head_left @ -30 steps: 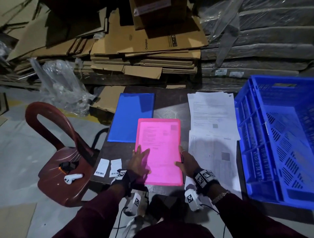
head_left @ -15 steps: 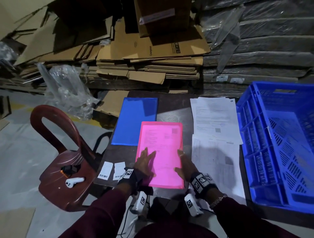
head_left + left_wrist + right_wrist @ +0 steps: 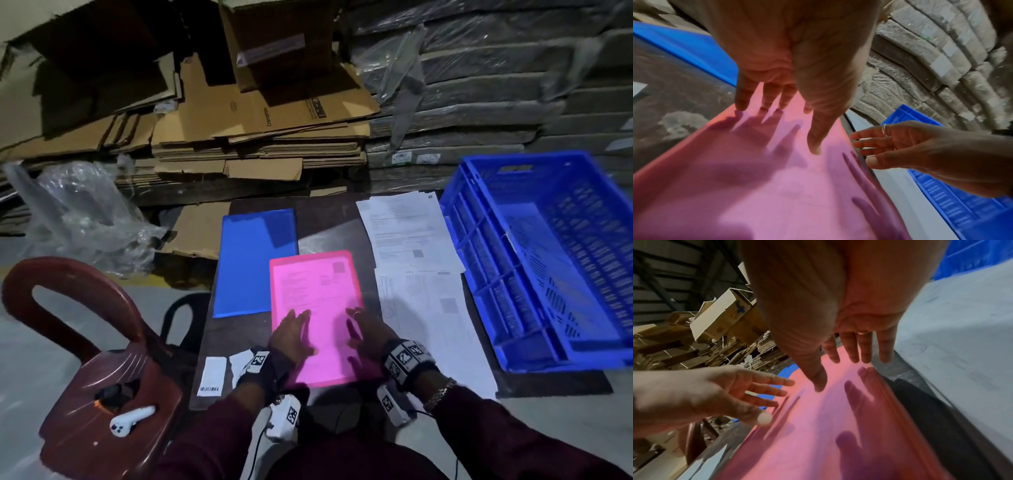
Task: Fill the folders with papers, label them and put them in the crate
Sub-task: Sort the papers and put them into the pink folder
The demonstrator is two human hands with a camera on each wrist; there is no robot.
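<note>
A pink translucent folder [image 3: 317, 294] with a printed sheet inside lies flat on the dark table [image 3: 318, 222]. My left hand [image 3: 291, 337] is spread over its lower left part, fingers straight. My right hand [image 3: 368, 334], also with straight fingers, is over its lower right edge. In the left wrist view the left fingers [image 3: 764, 95] reach down to the pink folder [image 3: 760, 178], and the right hand [image 3: 900, 146] hovers just off its edge. A blue folder [image 3: 253, 260] lies to the upper left. Loose white papers [image 3: 411, 246] lie to the right. The blue crate [image 3: 548, 267] stands at the far right.
Two white barcode labels [image 3: 214, 377] lie at the table's front left corner. A maroon plastic chair [image 3: 102, 394] with a white controller [image 3: 132, 419] on its seat stands left. Flattened cardboard [image 3: 260, 137] and wrapped stacks [image 3: 479, 102] fill the back.
Both hands have slid up the pink folder from its lower edge, staying flat. The head view has shifted slightly.
</note>
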